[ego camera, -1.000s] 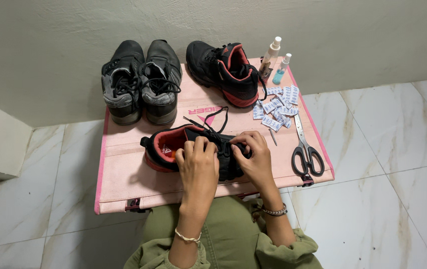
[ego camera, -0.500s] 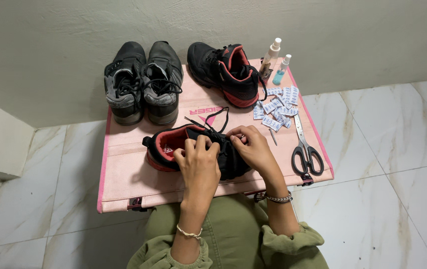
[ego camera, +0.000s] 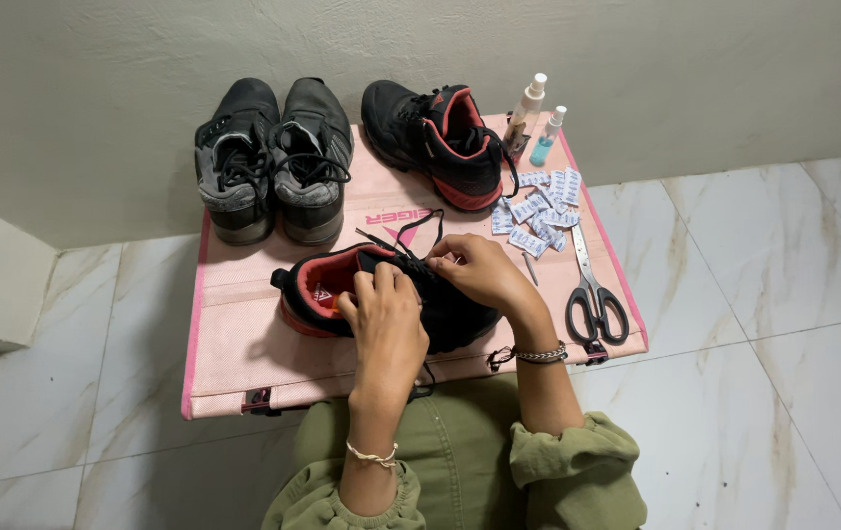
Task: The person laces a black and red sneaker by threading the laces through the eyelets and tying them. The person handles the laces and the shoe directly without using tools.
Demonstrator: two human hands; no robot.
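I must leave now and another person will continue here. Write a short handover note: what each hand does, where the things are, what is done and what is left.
Left hand: rests on the black shoe with red lining, fingers at its laces.
Right hand: pinches the laces near the tongue.
Things: that shoe lies on its side on the pink table. Its matching shoe stands at the back, beside a grey-black pair. To the right are small white sachets, two spray bottles and black scissors.
Done: lace ends are loose.
Left: whether the lacing is going in or coming out cannot be told; sachets, bottles and scissors lie untouched.
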